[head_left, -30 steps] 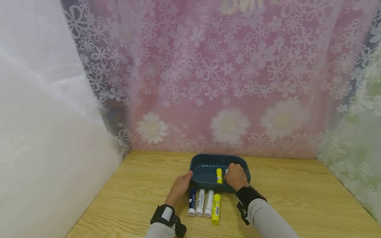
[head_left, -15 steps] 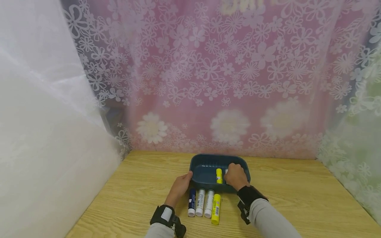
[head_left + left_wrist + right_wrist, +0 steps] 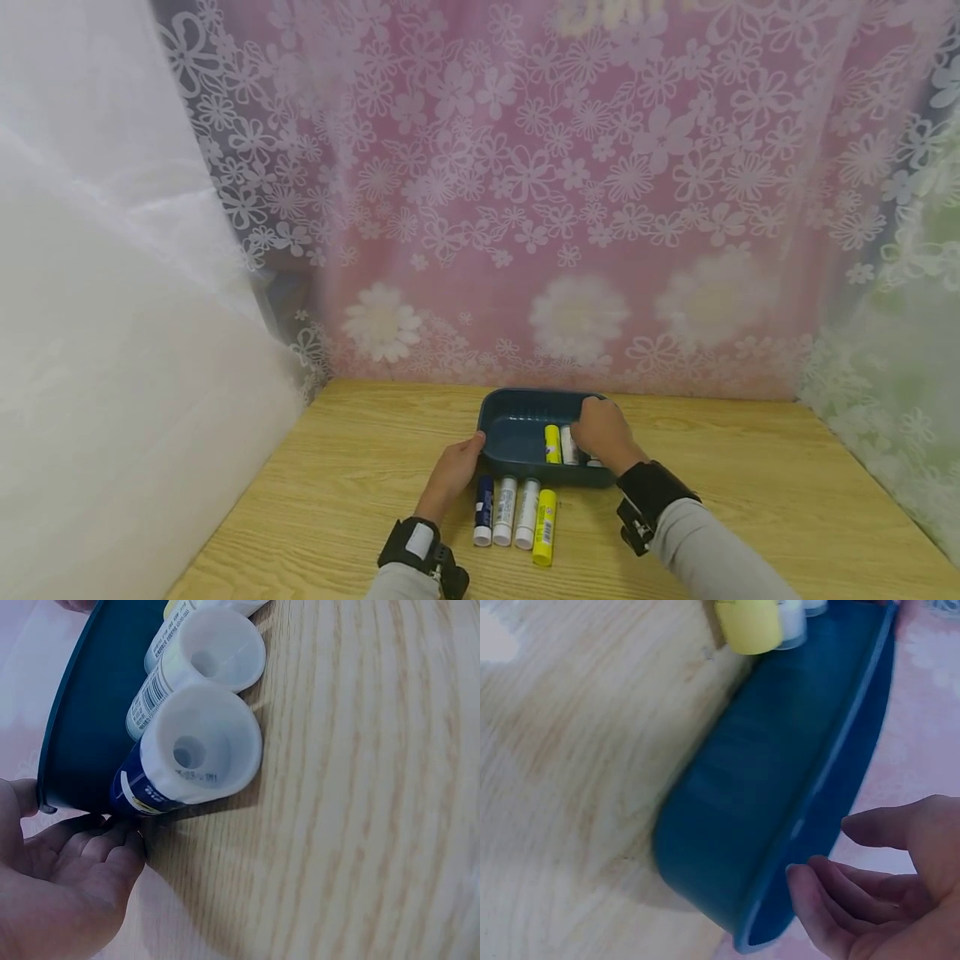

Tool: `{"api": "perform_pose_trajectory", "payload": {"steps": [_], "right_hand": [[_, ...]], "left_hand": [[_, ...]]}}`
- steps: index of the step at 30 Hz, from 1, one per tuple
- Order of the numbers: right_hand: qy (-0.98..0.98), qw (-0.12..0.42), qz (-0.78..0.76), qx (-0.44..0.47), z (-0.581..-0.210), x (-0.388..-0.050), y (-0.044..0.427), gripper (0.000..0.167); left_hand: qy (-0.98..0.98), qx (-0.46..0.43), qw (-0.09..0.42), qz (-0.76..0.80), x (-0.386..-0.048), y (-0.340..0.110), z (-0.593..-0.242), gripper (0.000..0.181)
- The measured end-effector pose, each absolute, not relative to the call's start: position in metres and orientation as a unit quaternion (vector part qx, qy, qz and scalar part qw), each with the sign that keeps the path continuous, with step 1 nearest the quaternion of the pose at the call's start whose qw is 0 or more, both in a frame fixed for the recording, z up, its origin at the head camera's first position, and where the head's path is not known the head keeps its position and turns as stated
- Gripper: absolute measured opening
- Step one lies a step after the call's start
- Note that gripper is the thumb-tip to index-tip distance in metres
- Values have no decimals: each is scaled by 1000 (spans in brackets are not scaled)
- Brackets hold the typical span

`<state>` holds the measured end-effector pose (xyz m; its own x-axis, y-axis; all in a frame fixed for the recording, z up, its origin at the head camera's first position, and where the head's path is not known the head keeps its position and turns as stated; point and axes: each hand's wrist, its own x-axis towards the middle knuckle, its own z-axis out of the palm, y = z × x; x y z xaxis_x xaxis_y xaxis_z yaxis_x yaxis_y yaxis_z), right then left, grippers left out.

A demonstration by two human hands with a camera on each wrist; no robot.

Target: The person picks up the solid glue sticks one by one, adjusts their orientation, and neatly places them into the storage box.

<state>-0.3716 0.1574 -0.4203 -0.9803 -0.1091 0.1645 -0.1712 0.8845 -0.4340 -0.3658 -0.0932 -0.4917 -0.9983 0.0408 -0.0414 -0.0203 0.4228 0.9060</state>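
Observation:
My left hand (image 3: 452,473) grips the left end of a dark blue-green plastic tray (image 3: 513,475), thumb at the rim and fingers against the outer wall. My right hand (image 3: 606,433) is over the tray's right part; in the right wrist view its thumb and fingers stand apart, with nothing between them. Inside the tray lie a yellow glue stick (image 3: 552,444) and a white glue stick (image 3: 569,446), with another pale one (image 3: 593,462) partly hidden under the right hand. In front of the tray are a navy glue stick (image 3: 483,510), two white glue sticks (image 3: 221,649) and a yellow glue stick (image 3: 545,527).
The tray stands on a wood-grain table (image 3: 360,500). A pink flowered curtain (image 3: 555,208) hangs behind it, and a white sheet (image 3: 120,333) closes the left side. The front row of sticks lies close to the tray's near wall.
My right hand has shifted right and slightly up, uncovering the white glue stick in the tray. The left hand, tray and front row have stayed put.

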Motion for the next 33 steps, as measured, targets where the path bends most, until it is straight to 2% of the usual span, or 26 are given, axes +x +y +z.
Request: {"api": "perform_pose_trajectory", "payload": {"steps": [2, 4, 10, 14, 16, 19, 20, 24, 33], "right_hand": [[-967, 62, 236, 72, -417, -371, 160, 15], [-965, 62, 244, 72, -415, -372, 162, 12], [-959, 82, 263, 72, -406, -373, 169, 33], [-962, 85, 252, 67, -396, -369, 170, 36], [-965, 80, 243, 59, -391, -367, 171, 32], [-969, 71, 234, 40, -387, -365, 174, 17], [-970, 68, 231, 34, -387, -364, 176, 19], [-971, 64, 230, 25, -390, -363, 184, 52], [-964, 41, 262, 4, -407, -359, 203, 69]], "left_hand": [[841, 7, 30, 540, -366, -93, -492, 61], [841, 7, 30, 541, -366, -93, -492, 61], [842, 7, 31, 538, -366, -93, -492, 62], [842, 7, 32, 538, -366, -93, -492, 64], [841, 8, 31, 540, -366, -93, -493, 65], [841, 7, 31, 540, -366, -93, -493, 63], [842, 8, 30, 539, -366, -93, -493, 63], [843, 6, 29, 538, -366, -93, -492, 62], [844, 4, 26, 536, -366, -92, -493, 63]]}}
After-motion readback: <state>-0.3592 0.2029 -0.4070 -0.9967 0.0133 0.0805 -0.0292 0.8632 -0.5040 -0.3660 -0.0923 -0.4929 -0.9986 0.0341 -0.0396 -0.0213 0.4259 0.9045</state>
